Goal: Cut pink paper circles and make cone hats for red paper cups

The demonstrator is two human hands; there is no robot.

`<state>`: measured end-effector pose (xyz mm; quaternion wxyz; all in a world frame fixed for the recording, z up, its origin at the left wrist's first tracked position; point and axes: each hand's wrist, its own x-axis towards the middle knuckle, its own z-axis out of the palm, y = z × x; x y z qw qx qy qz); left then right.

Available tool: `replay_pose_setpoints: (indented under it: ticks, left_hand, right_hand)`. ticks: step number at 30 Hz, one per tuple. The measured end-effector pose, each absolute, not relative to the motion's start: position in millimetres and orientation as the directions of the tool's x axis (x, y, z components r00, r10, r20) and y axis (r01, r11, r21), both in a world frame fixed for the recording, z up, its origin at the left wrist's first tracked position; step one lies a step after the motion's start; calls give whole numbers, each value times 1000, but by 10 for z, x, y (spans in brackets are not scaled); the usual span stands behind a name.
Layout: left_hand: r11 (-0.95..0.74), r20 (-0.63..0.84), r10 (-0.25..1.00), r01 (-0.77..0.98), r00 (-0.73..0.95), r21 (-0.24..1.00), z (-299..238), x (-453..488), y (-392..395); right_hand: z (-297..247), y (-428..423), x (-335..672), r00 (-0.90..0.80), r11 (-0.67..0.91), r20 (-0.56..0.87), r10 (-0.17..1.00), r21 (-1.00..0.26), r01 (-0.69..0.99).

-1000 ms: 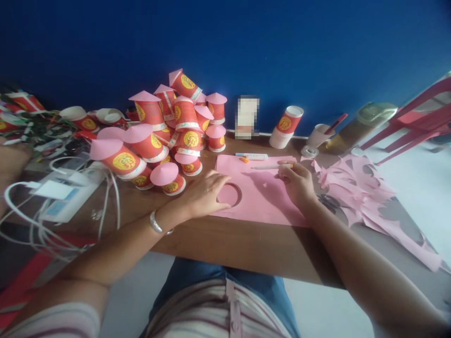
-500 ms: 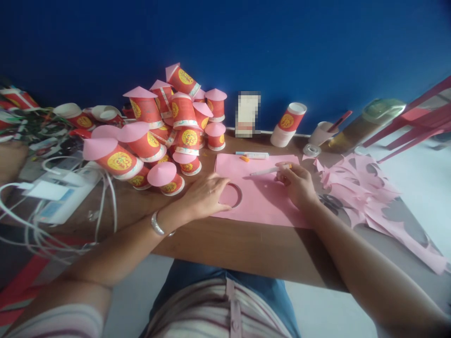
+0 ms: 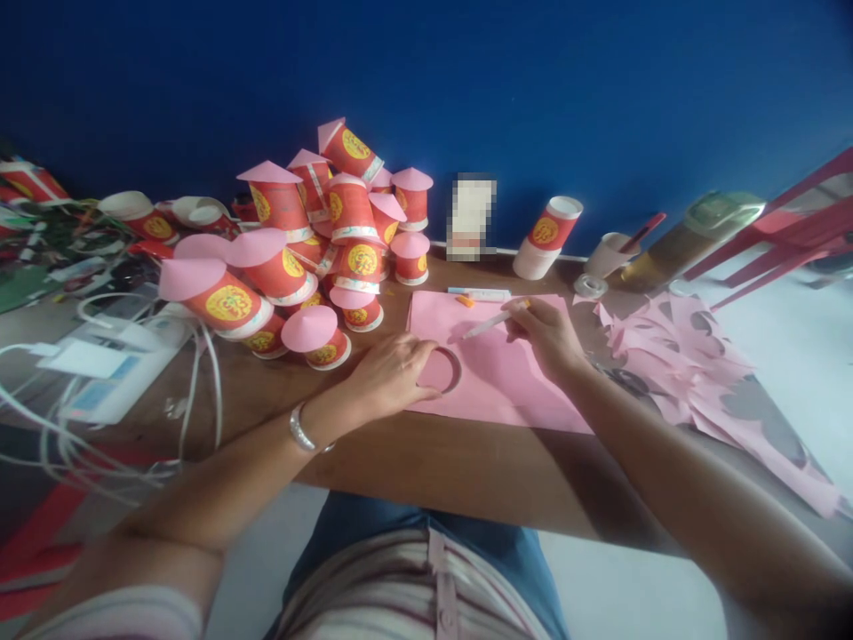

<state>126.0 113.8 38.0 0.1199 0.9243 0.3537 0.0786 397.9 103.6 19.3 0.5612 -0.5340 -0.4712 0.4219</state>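
A pink paper sheet (image 3: pixel 506 382) lies flat on the wooden table (image 3: pixel 426 462) in front of me. My left hand (image 3: pixel 390 373) rests on the sheet's left edge, fingers curled around a round ring-shaped object (image 3: pixel 440 369) pressed on the paper. My right hand (image 3: pixel 543 333) grips a white pen with an orange end (image 3: pixel 493 322), its tip pointing left and down toward the sheet just above the ring. A silver bracelet (image 3: pixel 303 431) sits on my left wrist.
A heap of red paper cups with pink cone tops (image 3: pixel 320 240) fills the table's left back. White cables and a power strip (image 3: pixel 113 356) lie far left. Pink paper offcuts (image 3: pixel 673 356), a tape roll (image 3: pixel 590 284), a cup stack (image 3: pixel 546 236) and a marker (image 3: pixel 480 292) sit at the back and right.
My right hand has picked the pen up off the sheet's top edge and swung it left, tip now angled down toward the ring. My left hand has stayed on the ring.
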Motion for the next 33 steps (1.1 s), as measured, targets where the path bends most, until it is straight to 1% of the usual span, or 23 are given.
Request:
replay_pose_setpoints:
  ticks: [3,9,14,21,28,33]
  left_hand:
    - [-728,90,670,627,737,278,352,1263,1150]
    - [-704,31,693,667,720,246,376,1278,1145]
    - [-721,92,684,651,723,239,362,1279,1161]
    - [-719,138,689,648,711,252,324,1263,1151]
    - [-698,99,712,686,695,203,360,1268,1134]
    - [-696,104,716,694,691,184,363,1262,1132]
  right_hand:
    - [312,1180,3896,134,58,69,989,-995,84]
    - [282,1409,3732,61,55,61,996,-993,101]
    - [257,1442,3662,33,56,59,998,-995,88]
    - [269,1505,3607,-1,30,30,1000,-995,92]
    - [296,1575,3499,-81,30,21,996,-993,110]
    - [306,1639,3420,-149,40,17,989,-987,154]
